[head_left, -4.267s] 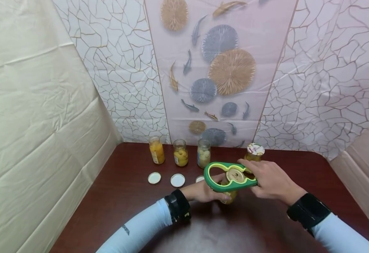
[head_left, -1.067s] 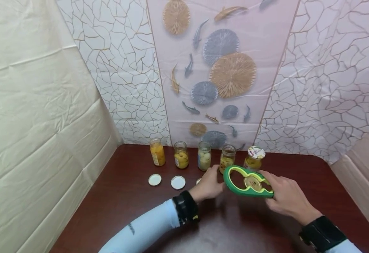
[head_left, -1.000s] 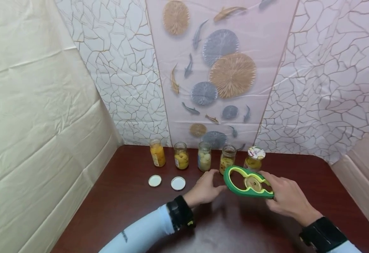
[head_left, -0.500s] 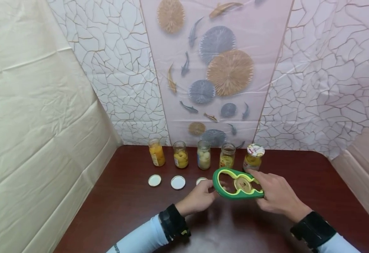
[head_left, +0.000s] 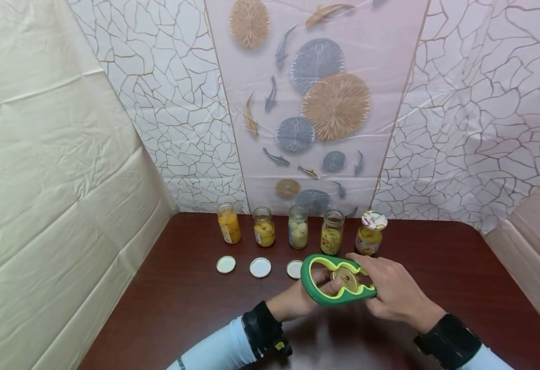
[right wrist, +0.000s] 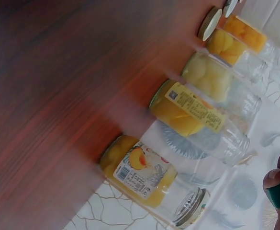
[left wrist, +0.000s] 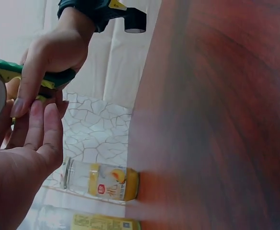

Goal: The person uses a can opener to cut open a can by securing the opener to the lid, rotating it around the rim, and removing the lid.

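The right hand is closed around the end of a green jar opener, which it holds up above the table, on the near-edge side of the jars. A golden lid sits between the lime inner edges of this opener. The left hand comes from the other side with its fingers partly bent; the thumb shows inside the opener's loop, at the border of the lid, but I cannot tell if it really pinches it. In my judgement, the step in hand is to free this lid from the opener. The next move calls for the left fingers to take the lid by its border, while the right hand keeps the tool steady and lets it slip out. Farther out, three lids lie in line on the table: the first lid, the second lid and the third lid. Behind them, along the far edge, stand five jars. Counted from the far left corner, the orange fruit jar, the yellow fruit jar, the pale fruit jar and the yellow-labelled jar have no lid; the last, the capped peach jar, wears a patterned lid.
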Demonstrator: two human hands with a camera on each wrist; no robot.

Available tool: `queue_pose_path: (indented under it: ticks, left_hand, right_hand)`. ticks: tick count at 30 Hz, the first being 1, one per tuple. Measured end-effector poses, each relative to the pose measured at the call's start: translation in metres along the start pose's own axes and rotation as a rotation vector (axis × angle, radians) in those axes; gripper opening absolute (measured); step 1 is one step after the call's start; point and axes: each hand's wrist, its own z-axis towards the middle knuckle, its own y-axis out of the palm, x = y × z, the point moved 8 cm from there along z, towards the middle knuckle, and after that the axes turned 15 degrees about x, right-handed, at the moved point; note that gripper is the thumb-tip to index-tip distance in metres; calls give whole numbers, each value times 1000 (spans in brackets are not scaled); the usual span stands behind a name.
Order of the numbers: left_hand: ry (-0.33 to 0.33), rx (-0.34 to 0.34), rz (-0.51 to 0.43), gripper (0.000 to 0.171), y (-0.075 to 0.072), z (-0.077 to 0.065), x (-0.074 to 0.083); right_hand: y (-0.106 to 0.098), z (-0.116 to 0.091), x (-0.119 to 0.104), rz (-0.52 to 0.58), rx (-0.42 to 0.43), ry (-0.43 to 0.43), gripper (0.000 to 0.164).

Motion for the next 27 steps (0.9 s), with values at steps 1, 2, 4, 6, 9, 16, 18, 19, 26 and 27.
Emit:
queue_pose_path:
  ticks: [1,2,4,6,9,16,18,19,26,27]
  left_hand:
    - [-16,0,-10,54,-1,0,-5]
    - [-31,0,-10,55,-2,0,-9]
    - [-44,0,-5,58,-3,1,-14]
    - [-35,6,-2,57,-3,2,-16]
    - [-28,20,-15,62,-3,4,-16]
    - [-65,53,4,58,-5,3,-14]
    - [-73,65,27,55,-5,3,-9]
    - [-73,71,41,53,-4,3,-7]
    - [-66,71,84,49,-1,4,4]
    - [-65,75,86,47,-2,5,3]
  right_hand:
    - [0,0,0,0,-2,3,79]
    - [0,-1,0,1,0,4,79]
    - [0,-2,-1,-2,7,5,78]
    - [-1,-3,0,-9,14,10,76]
    - [-2,-3,1,-6,25,13,74]
    - [0,-4,3,-14,33,10,76]
    - [0,-5,6,-31,34,8,78]
    - [0,-5,8,-39,34,6,78]
    - [2,-8,15,-67,31,-15,79]
    - [2,-8,16,-68,27,-13,77]
